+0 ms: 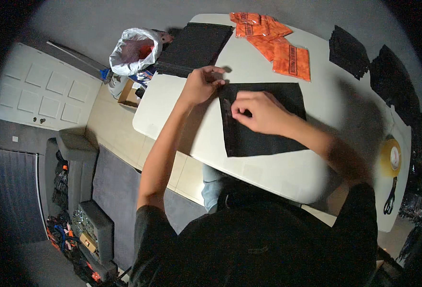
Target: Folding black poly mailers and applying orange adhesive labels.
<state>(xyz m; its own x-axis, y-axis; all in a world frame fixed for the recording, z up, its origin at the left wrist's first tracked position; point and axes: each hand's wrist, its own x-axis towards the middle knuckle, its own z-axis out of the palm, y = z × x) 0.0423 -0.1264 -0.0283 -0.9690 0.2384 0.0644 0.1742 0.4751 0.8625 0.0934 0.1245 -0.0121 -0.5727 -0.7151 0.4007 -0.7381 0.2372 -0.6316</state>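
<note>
A flat black square sheet [273, 138], which looks like cloth, lies on the white table in front of me. A slightly shiny strip [227, 112] runs along its left edge. My left hand [202, 86] is at the sheet's far left corner, thumb and forefinger apart with nothing visible between them. Over the sheet's left part, beside the strip, is my right hand [258, 112], its fingers curled into a pinch. Whatever those fingertips hold, if anything, is too small to make out.
Black sheets are stacked [196, 45] at the far left of the table [172, 103]. Orange packets [290, 60] lie at the back, black pieces [348, 51] at the right. A yellow tape roll [391, 155] and black-handled scissors [390, 198] sit near the right edge. A white-lined bin [120, 52] stands beyond.
</note>
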